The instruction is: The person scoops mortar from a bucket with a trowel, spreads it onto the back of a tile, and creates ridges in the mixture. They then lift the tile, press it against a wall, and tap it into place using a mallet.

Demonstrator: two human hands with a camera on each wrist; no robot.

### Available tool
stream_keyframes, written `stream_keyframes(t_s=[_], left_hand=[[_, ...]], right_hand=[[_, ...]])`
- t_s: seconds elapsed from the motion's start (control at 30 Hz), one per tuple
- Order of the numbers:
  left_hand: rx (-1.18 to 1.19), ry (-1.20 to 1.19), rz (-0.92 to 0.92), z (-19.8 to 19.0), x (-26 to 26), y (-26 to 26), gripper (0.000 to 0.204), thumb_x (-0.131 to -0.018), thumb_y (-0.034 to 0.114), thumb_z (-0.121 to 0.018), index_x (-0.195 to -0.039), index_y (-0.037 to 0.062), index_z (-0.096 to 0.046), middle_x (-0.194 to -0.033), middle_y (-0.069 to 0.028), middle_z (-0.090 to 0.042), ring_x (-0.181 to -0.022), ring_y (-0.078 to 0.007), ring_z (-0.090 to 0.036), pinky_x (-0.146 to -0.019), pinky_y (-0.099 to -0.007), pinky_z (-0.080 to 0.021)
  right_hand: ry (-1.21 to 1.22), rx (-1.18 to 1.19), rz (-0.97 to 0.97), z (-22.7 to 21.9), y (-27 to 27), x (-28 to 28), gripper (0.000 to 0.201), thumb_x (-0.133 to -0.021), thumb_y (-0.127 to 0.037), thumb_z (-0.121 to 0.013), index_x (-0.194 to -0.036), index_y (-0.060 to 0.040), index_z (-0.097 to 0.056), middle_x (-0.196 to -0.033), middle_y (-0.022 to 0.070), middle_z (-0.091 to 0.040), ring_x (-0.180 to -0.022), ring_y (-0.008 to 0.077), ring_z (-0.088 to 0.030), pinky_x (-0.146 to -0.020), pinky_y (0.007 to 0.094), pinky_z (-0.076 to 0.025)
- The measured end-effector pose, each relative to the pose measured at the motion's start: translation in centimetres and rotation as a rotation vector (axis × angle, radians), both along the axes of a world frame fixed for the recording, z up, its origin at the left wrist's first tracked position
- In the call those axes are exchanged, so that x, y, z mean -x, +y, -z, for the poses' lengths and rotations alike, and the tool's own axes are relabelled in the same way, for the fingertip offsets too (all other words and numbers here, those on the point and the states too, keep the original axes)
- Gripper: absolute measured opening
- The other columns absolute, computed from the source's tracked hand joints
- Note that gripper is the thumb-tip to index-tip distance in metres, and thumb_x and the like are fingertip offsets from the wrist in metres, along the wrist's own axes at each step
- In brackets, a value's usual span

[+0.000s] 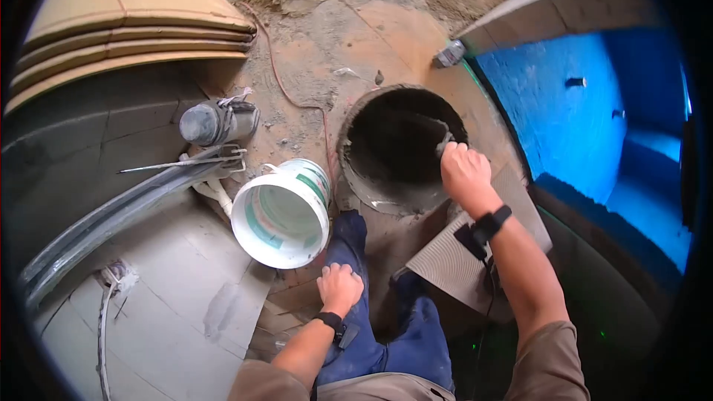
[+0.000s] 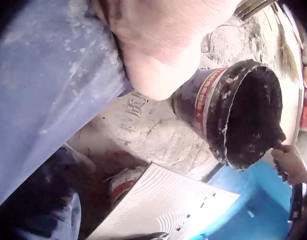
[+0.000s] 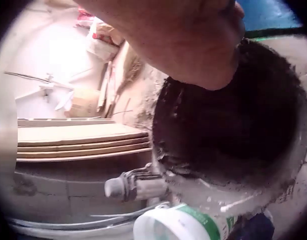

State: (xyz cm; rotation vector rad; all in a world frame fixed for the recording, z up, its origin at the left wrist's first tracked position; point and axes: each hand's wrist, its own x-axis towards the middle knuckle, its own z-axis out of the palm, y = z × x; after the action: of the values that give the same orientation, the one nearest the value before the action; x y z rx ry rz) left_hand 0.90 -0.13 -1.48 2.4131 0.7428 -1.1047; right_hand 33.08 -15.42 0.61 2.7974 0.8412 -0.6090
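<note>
My right hand (image 1: 468, 174) grips the handle of a tool, apparently a trowel (image 1: 445, 141), at the right rim of a dark, mortar-smeared bucket (image 1: 364, 178). The tool's far end reaches into the bucket, whose inside is too dark to read. In the left wrist view the right hand (image 2: 289, 162) is at the rim of the bucket (image 2: 203, 100). The left hand (image 1: 340, 287) rests on the left knee, fingers loosely curled around nothing. Beside the right forearm lies a tile (image 1: 453, 252) with combed ridges on its face.
A white and green bucket (image 1: 281, 223) leans left of the dark one. Further left are a grey cylinder (image 1: 215, 122), metal channels (image 1: 96, 230) and stacked boards (image 1: 134, 0). A red cable (image 1: 278, 78) crosses the dusty floor. A blue-coated wall (image 1: 549, 96) stands at right.
</note>
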Motion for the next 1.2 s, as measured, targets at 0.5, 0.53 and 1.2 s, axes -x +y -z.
stream_keyframes(t_s=[0.5, 0.53, 1.2], left_hand=[[0.156, -0.089, -0.233, 1.6, -1.1, 5.6, 0.01, -0.072, 0.025, -0.065, -0.076, 0.0157, -0.066, -0.086, -0.0039, -0.058, -0.087, -0.0289, -0.054, -0.072, -0.0458, -0.043], [0.157, -0.087, -0.22, 1.4, -1.2, 5.5, 0.011, -0.071, 0.025, -0.065, -0.077, 0.0155, -0.066, -0.085, -0.0039, -0.058, -0.086, -0.0288, -0.054, -0.072, -0.0456, -0.042], [-0.045, 0.046, 0.124, 0.6, -0.3, 1.2, 0.022, -0.078, 0.026, -0.057, -0.085, 0.0113, -0.072, -0.097, -0.0106, -0.063, -0.099, -0.0316, -0.058, -0.082, -0.0468, -0.048]], right_hand=[[0.536, 0.212, 0.263, 26.8, 4.8, -0.6, 0.033, -0.078, -0.031, -0.064, -0.092, -0.0016, -0.071, -0.096, 0.026, -0.066, -0.095, 0.0426, -0.063, -0.083, 0.0447, -0.053], [0.575, 0.197, 0.257, 26.6, 4.5, -0.3, 0.036, -0.079, -0.032, -0.064, -0.095, -0.0007, -0.07, -0.098, 0.0259, -0.066, -0.096, 0.0429, -0.063, -0.084, 0.0445, -0.053], [0.744, -0.621, 0.481, 4.4, -2.7, 4.3, 0.029, -0.069, -0.018, -0.065, -0.087, 0.0025, -0.057, -0.073, 0.0261, -0.059, -0.072, 0.043, -0.06, -0.065, 0.044, -0.049]])
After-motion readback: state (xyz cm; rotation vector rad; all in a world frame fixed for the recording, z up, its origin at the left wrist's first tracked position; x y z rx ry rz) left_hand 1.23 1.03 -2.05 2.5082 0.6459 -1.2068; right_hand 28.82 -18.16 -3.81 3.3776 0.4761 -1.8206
